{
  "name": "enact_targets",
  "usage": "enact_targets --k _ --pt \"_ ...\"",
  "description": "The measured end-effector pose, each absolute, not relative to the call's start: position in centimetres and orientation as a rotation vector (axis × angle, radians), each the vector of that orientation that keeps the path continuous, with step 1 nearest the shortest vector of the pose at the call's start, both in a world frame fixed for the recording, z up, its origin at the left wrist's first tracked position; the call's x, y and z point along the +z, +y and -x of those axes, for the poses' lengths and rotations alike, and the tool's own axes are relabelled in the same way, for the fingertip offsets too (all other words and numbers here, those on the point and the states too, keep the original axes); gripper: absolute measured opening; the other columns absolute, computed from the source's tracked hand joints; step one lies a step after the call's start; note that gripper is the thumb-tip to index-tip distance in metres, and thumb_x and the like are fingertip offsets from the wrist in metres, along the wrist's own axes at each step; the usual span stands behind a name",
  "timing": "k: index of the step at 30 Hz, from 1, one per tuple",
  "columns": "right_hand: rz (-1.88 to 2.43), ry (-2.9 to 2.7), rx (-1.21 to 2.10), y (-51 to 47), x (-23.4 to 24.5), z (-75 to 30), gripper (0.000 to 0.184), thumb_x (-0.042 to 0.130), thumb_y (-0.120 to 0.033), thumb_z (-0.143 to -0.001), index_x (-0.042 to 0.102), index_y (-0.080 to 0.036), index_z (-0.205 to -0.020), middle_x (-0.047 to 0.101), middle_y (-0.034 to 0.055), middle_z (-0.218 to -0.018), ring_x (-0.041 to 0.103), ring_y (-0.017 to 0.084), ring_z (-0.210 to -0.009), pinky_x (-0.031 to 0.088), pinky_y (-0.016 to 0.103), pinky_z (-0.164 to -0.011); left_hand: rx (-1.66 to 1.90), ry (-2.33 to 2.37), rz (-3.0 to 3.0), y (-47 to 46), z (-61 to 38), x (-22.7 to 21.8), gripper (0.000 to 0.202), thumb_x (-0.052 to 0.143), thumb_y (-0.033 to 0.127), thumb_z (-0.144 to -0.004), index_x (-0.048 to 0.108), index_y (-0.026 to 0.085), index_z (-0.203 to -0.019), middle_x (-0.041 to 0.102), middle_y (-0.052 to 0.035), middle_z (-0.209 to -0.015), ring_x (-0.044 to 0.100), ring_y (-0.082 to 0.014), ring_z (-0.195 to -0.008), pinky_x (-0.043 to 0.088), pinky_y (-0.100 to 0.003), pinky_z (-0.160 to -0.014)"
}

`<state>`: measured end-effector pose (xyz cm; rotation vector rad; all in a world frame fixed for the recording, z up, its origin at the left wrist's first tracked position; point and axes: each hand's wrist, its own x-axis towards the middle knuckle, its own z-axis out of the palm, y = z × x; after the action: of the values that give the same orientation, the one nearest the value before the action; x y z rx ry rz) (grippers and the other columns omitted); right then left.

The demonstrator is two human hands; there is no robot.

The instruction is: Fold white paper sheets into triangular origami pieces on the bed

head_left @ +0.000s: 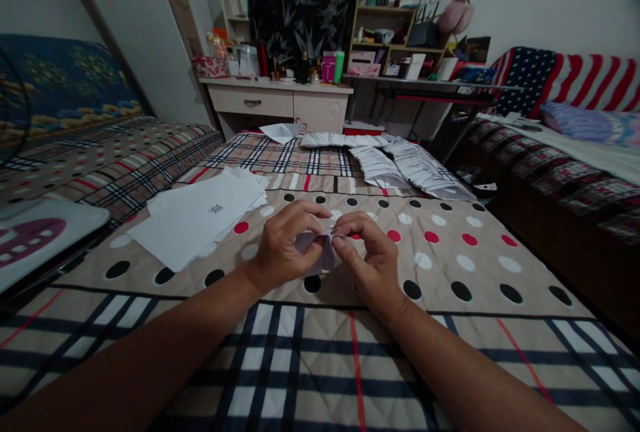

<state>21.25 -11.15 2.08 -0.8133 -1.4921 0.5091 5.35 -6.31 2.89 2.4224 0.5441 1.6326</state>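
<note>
Between my two hands, over the dotted part of the bedspread, is a small folded piece of white paper [327, 260]. My left hand [290, 242] is closed on its left side, thumb in front and fingers behind. At its right upper edge, my right hand [367, 252] pinches it between thumb and forefinger. My fingers hide much of the paper. To the left lies a loose stack of white paper sheets [185, 229], the top one with small dark writing. Farther off on the bed are rows of folded white papers [400, 162] packed close together.
The patterned bedspread [310, 359] covers the surface before me. A white folding table [45, 232] stands at the left edge. Behind the bed are a white dresser [280, 102] and a cluttered desk with shelves. Another bed [565, 145] is on the right.
</note>
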Motion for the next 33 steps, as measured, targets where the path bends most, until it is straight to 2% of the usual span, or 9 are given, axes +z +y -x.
enact_targets --k 3,6,10,12,14,18,26,29,33 --pt "0.836 -1.382 0.721 -11.0 1.7 -21.3 0.008 0.065 -0.026 -0.084 0.062 -0.021 -0.079 0.059 0.0003 -0.079 0.056 0.015 -0.078 0.044 0.03 -0.075 1.448 0.56 -2.246 -6.5 -5.4 2.9 0.018 0.063 0.005 -0.069 0.056 0.018 -0.079 0.069 -0.0062 -0.098 0.065 -0.0181 -0.092 0.051 -0.032 -0.082" --pt "0.879 -1.253 0.884 -10.8 1.4 -21.4 0.011 0.068 -0.03 -0.081 0.062 -0.021 -0.078 0.06 -0.0016 -0.074 0.054 0.013 -0.069 0.044 0.027 -0.068 1.21 0.586 -1.945 -6.3 -5.4 3.1 0.01 0.064 0.021 -0.078 0.058 0.018 -0.085 0.067 -0.0052 -0.092 0.064 -0.0171 -0.086 0.051 -0.028 -0.076" --pt "0.902 -1.199 0.937 -10.7 1.5 -21.4 0.014 0.071 -0.032 -0.078 0.063 -0.02 -0.076 0.063 -0.0017 -0.071 0.055 0.012 -0.064 0.045 0.025 -0.063 0.985 0.621 -1.445 -5.5 -5.5 3.3 0.042 0.054 0.057 -0.084 0.063 0.017 -0.093 0.064 -0.0054 -0.087 0.061 -0.0155 -0.078 0.047 -0.025 -0.068" --pt "0.917 -1.211 0.936 -10.7 1.6 -21.3 0.014 0.071 -0.033 -0.077 0.065 -0.021 -0.075 0.064 -0.001 -0.071 0.057 0.013 -0.064 0.047 0.026 -0.063 0.829 0.625 -1.226 -5.0 -5.5 3.3 0.052 0.05 0.066 -0.082 0.064 0.016 -0.088 0.064 -0.006 -0.082 0.06 -0.0149 -0.072 0.046 -0.025 -0.064" --pt "0.925 -1.224 0.932 -10.8 1.7 -21.3 0.014 0.072 -0.033 -0.076 0.066 -0.021 -0.075 0.066 -0.0005 -0.072 0.058 0.013 -0.065 0.048 0.027 -0.064 0.7 0.619 -1.102 -4.8 -5.5 3.3 0.047 0.062 0.061 -0.077 0.065 0.015 -0.085 0.064 -0.0051 -0.078 0.059 -0.0134 -0.067 0.045 -0.024 -0.062" --pt "0.898 -1.224 0.955 -10.8 1.7 -21.2 0.012 0.073 -0.032 -0.075 0.067 -0.021 -0.075 0.067 -0.0003 -0.073 0.06 0.014 -0.066 0.05 0.028 -0.064 0.61 0.603 -1.018 -4.6 -5.3 3.2 0.036 0.083 0.04 -0.063 0.065 0.014 -0.079 0.06 0.0007 -0.068 0.054 -0.0079 -0.056 0.038 -0.02 -0.053" --pt "0.894 -1.178 1.014 -10.7 1.6 -21.1 0.018 0.074 -0.031 -0.073 0.061 -0.022 -0.082 0.063 -0.0019 -0.071 0.057 0.012 -0.061 0.049 0.025 -0.058 0.474 0.526 -1.04 -4.7 -4.9 2.5 0.038 0.085 0.037 -0.062 0.066 0.013 -0.084 0.066 -0.0012 -0.073 0.06 -0.0092 -0.06 0.044 -0.02 -0.057" --pt "0.868 -1.156 0.998 -10.6 1.6 -21.1 0.021 0.075 -0.031 -0.073 0.058 -0.022 -0.081 0.061 -0.0022 -0.072 0.056 0.012 -0.061 0.048 0.025 -0.057 0.558 0.521 -1.008 -4.8 -5.2 2.4 0.036 0.086 0.035 -0.06 0.062 0.014 -0.077 0.063 0.002 -0.067 0.058 -0.008 -0.056 0.043 -0.02 -0.055" --pt "0.854 -1.23 0.889 -10.6 1.6 -21.3 0.017 0.069 -0.036 -0.079 0.062 -0.021 -0.081 0.06 -0.0006 -0.073 0.055 0.013 -0.066 0.047 0.026 -0.062 0.732 0.546 -1.007 -5.0 -5.8 2.5 0.036 0.086 0.034 -0.06 0.06 0.013 -0.074 0.062 0.0025 -0.065 0.056 -0.007 -0.053 0.043 -0.019 -0.053"
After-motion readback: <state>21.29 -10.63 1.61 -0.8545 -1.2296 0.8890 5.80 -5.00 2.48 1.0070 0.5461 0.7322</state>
